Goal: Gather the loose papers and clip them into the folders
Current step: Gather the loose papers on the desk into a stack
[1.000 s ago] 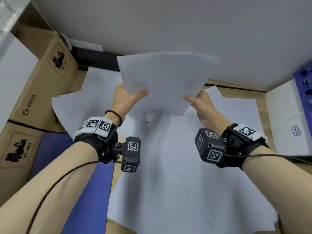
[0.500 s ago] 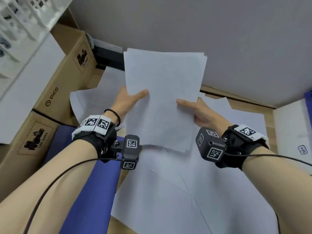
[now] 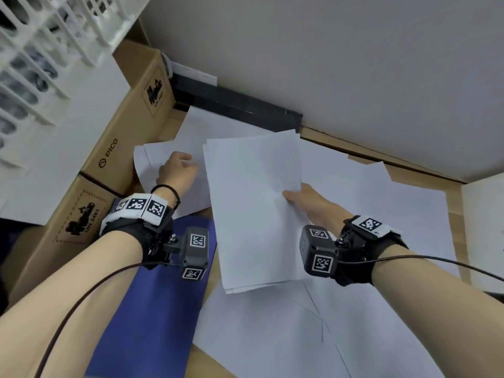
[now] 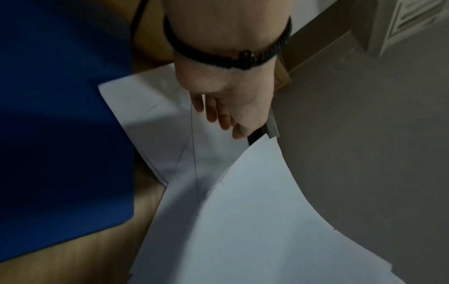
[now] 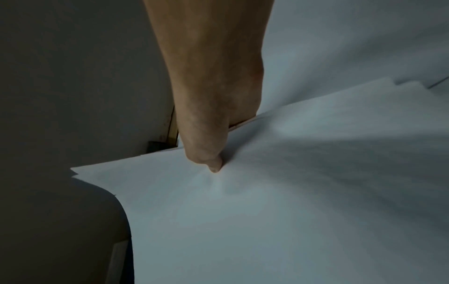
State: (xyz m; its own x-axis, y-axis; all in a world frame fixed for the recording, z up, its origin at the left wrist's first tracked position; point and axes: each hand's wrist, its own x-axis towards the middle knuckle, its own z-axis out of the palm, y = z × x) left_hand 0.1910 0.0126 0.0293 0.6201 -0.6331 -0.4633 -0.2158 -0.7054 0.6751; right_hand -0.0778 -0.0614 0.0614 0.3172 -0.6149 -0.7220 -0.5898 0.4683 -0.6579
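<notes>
A stack of white papers (image 3: 253, 214) hangs tilted over the table. My right hand (image 3: 293, 195) pinches its right edge, thumb (image 5: 213, 165) on top and fingers hidden beneath. In the right wrist view the stack (image 5: 291, 211) dimples under the thumb. My left hand (image 3: 185, 162) is off the stack, hovering over loose sheets (image 3: 174, 148) at the left. Its fingers (image 4: 216, 117) hang relaxed and hold nothing. A closed blue folder (image 3: 152, 309) lies at the near left, under my left forearm. More loose sheets (image 3: 368, 214) cover the table to the right and front.
Cardboard boxes (image 3: 117, 159) wall in the left side, with a white slatted crate (image 3: 41, 50) above them. A black bar (image 3: 237, 105) runs along the grey back wall. A white box (image 3: 482, 227) stands at the right edge of the wooden table (image 3: 453, 230).
My left hand has let go of the stack and moved left over the loose sheets. The stack has come down from upright to tilted, held by the right hand alone.
</notes>
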